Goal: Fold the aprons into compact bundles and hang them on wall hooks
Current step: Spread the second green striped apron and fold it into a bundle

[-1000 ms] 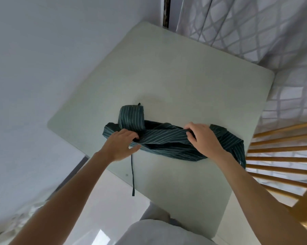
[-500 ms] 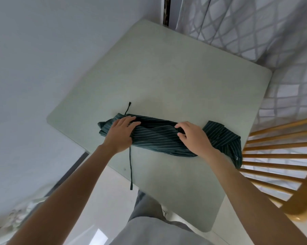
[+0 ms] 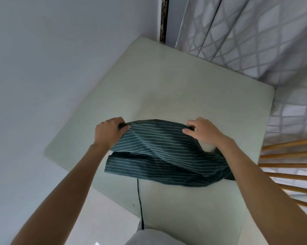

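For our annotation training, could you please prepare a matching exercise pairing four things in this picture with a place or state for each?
Things:
1. apron
2. apron tie
3. chair
4. curtain

Places or states:
A. wooden spindles at the table's right edge
B. pinched at its far edge by the left hand and the right hand
C. patterned, hanging beyond the table's far corner
D. trailing over the table's near edge

Pairs: 1-B, 2-D, 3-A, 4-C
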Action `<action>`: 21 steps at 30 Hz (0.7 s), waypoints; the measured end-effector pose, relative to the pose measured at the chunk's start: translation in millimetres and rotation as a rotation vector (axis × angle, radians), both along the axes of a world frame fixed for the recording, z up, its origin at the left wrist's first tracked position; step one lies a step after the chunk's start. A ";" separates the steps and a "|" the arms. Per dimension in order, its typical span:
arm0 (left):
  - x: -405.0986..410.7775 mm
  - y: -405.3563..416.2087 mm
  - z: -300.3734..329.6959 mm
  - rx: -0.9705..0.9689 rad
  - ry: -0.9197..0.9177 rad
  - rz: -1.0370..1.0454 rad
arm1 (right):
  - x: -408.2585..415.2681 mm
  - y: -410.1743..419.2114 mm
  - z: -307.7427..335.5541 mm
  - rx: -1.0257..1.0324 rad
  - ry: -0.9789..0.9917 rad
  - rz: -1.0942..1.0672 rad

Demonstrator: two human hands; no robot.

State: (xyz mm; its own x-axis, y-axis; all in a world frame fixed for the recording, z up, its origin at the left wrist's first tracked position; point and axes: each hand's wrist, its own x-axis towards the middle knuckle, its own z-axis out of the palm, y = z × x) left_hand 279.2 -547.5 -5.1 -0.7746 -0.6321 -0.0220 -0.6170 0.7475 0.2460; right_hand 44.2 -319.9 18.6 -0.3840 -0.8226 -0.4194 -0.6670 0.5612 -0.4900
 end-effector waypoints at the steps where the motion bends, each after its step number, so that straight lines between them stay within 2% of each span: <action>1: -15.6 -15.8 4.0 0.014 -0.032 0.017 | -15.3 -10.4 11.2 0.056 -0.123 0.011; 3: -29.2 -25.4 2.5 0.034 -0.086 -0.014 | -29.7 -12.1 20.8 0.130 -0.265 0.007; 4: -42.7 -38.8 2.9 0.048 -0.075 -0.032 | -43.5 -20.8 22.7 0.139 -0.223 0.003; 6: -67.6 -59.2 3.3 0.066 -0.030 -0.052 | -63.9 -35.3 24.2 0.104 0.017 -0.011; 9: -110.2 -86.4 3.7 0.029 0.108 -0.063 | -94.0 -63.6 27.7 -0.107 0.502 -0.130; 11: -135.8 -99.3 0.0 -0.005 0.208 -0.074 | -112.0 -80.7 22.7 -0.190 0.672 -0.215; 13: -157.6 -108.3 -7.0 0.014 0.273 -0.078 | -127.8 -95.7 11.2 -0.211 0.675 -0.297; 17: -182.1 -108.9 -29.8 0.038 0.263 -0.183 | -143.8 -115.6 -25.4 -0.157 0.447 -0.403; 19: -185.2 -101.0 -47.6 0.043 0.204 -0.224 | -140.4 -119.4 -48.8 -0.116 0.320 -0.399; 21: -185.6 -92.8 -67.0 0.109 0.037 -0.222 | -131.4 -117.3 -71.5 -0.069 0.274 -0.362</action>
State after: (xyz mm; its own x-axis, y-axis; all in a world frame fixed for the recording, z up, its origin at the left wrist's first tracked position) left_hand 93.7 -640.3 -72.1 -0.8956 -0.4421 -0.0502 -0.4301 0.8313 0.3521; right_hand -87.2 -437.2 -52.9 -0.7409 -0.6375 -0.2114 -0.5443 0.7544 -0.3670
